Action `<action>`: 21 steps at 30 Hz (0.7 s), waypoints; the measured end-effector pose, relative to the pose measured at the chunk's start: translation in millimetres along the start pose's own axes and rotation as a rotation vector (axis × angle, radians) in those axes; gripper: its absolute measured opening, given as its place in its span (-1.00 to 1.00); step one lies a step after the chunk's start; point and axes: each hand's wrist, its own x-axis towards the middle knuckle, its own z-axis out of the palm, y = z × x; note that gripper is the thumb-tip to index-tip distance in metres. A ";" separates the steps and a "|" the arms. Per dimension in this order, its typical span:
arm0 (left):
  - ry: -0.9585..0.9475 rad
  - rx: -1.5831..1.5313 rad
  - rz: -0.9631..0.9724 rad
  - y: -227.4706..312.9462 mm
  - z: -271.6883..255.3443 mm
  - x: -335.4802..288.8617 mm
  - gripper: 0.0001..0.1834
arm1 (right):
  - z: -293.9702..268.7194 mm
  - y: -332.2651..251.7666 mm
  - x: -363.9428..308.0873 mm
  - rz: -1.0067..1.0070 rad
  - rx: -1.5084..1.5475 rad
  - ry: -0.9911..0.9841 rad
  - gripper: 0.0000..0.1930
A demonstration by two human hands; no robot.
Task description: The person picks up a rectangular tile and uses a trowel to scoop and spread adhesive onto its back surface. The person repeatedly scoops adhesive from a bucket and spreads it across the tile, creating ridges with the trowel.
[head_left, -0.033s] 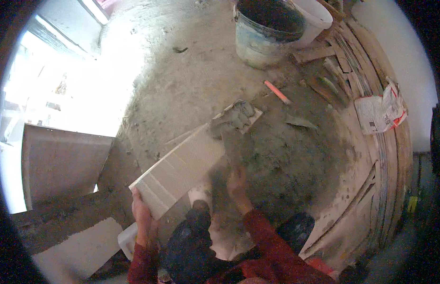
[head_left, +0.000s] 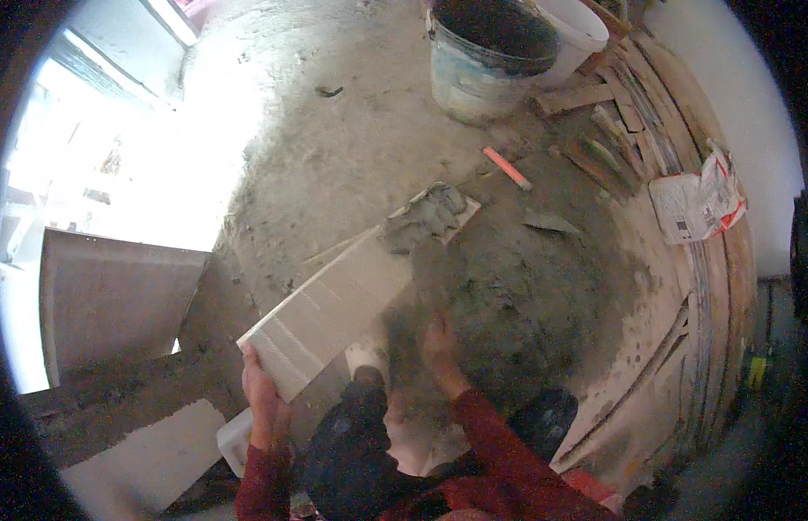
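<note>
A long beige tile (head_left: 334, 300) with fine ribbing on its upturned face slants away from me to the right. Its near left corner is gripped by my left hand (head_left: 261, 382), fingers closed around the edge. A thick heap of wet grey mortar (head_left: 430, 215) lies on the tile's far end. My right hand (head_left: 439, 347) is closed on a trowel (head_left: 432, 267), whose mortar-smeared blade reaches to the tile's right edge, against the heap. The trowel's handle is mostly hidden in my fist, and the area is somewhat blurred.
Wet mortar (head_left: 534, 300) spreads over the floor on the right. Beyond it lie an orange-handled tool (head_left: 506, 168) and a flat shard (head_left: 550, 223). A dark-rimmed bucket (head_left: 478, 78) stands far off. A torn bag (head_left: 686, 207) lies by the right wall; a brown panel (head_left: 117, 304) leans at left.
My right hand and the trowel have shifted very slightly toward me. The tile and my left hand look the same.
</note>
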 end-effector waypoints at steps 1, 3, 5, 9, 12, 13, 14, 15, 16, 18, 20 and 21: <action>0.024 0.019 0.010 -0.6 -8.0 2.0 -0.46 | -18.6 0.4 -19.1 -0.063 -0.088 -0.049 -0.69; 0.006 -0.005 0.008 -2.3 -18.7 7.0 -0.46 | -67.6 -4.1 -45.6 -0.032 -0.109 -0.159 -0.65; -0.042 0.000 0.022 -2.3 -22.5 15.7 -0.45 | -110.7 -15.1 -43.8 0.131 -0.014 -0.207 -0.62; -0.085 0.062 -0.005 -18.1 -29.2 33.9 -0.42 | -159.0 -30.3 8.1 -0.197 -0.370 -0.030 -0.63; 0.001 0.161 0.017 -42.3 -51.8 53.4 -0.38 | -189.1 -73.3 79.2 -0.274 -0.428 -0.205 -0.64; 0.026 0.195 0.029 -53.6 -53.4 58.5 -0.36 | -191.7 -70.4 97.1 -0.308 -0.419 -0.255 -0.64; 0.017 0.162 0.022 -62.2 -56.5 62.7 -0.35 | -188.6 -66.5 114.7 -0.350 -0.400 -0.306 -0.65; 0.005 0.131 0.013 -69.7 -57.1 65.9 -0.34 | -186.6 -64.3 130.1 -0.418 -0.471 -0.373 -0.65; -0.007 0.099 0.005 -75.7 -58.8 69.1 -0.33 | -184.1 -62.8 144.1 -0.487 -0.540 -0.441 -0.66; 0.087 0.221 -0.077 -76.6 -47.6 62.8 -0.32 | -176.3 -60.2 168.2 -0.577 -0.679 -0.543 -0.66; 0.131 0.249 -0.142 -84.3 -42.7 64.9 -0.31 | -172.2 -62.3 189.4 -0.620 -0.829 -0.590 -0.67; 0.139 0.215 -0.162 -91.4 -46.4 67.6 -0.31 | -171.1 -65.4 200.1 -0.594 -0.846 -0.614 -0.67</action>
